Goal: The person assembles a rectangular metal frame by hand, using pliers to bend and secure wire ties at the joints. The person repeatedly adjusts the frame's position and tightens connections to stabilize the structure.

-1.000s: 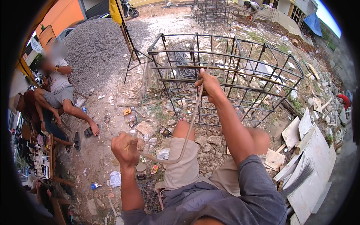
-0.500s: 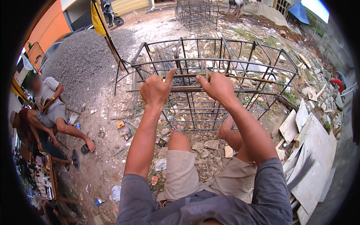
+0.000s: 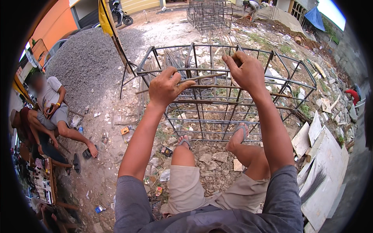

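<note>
A rebar cage [image 3: 210, 101] of dark steel bars stands in front of me, tied into a long rectangular frame. My left hand [image 3: 167, 87] is closed above its near left part, gripping a thin steel rod [image 3: 208, 76] that points right toward my other hand. Fingers curled and thumb raised, my right hand [image 3: 246, 70] is over the cage's upper bars, right of centre. Whatever is between its fingers is hidden. Below my hands, a loose-looking rusty bar [image 3: 217, 86] runs along the cage's near side.
Gravel is heaped [image 3: 89, 54] at the left, with a yellow flag [image 3: 104, 19] on a pole beside it. Two people sit at the left edge. Another cage [image 3: 208, 17] stands behind, near a bending person [image 3: 251, 8]. Broken boards [image 3: 326, 167] lie right; rubble surrounds my feet.
My hands have moved apart: the right went up and to the right, the left slightly down. The thin rod now shows between them, above the near bars.
</note>
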Demonstrator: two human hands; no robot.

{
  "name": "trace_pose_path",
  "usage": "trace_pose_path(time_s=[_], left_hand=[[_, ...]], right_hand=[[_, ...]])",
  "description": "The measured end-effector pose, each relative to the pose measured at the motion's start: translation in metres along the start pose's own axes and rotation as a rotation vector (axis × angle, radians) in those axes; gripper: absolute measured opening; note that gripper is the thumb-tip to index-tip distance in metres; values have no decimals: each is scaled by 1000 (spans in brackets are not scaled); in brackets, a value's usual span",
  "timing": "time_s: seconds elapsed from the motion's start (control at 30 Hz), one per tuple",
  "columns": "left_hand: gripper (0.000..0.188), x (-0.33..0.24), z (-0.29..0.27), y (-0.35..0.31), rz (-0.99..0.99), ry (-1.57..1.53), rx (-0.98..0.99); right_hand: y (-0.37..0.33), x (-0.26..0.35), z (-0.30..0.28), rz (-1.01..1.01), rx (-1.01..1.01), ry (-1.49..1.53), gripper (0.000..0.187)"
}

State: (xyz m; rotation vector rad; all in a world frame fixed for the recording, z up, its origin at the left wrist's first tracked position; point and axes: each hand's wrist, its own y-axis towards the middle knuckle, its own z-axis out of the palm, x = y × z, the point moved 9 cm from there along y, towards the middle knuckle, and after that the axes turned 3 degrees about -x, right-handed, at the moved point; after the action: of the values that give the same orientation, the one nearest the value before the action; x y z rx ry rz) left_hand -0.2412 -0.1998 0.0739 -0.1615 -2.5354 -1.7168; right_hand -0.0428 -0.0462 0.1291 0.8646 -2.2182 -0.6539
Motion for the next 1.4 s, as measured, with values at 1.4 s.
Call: trace_pose_path(time_s=[1.4], left_hand=[[35, -18, -63, -54, 27, -161, 538]], right_hand=[[-66, -18, 165, 297, 1004, -137, 40]])
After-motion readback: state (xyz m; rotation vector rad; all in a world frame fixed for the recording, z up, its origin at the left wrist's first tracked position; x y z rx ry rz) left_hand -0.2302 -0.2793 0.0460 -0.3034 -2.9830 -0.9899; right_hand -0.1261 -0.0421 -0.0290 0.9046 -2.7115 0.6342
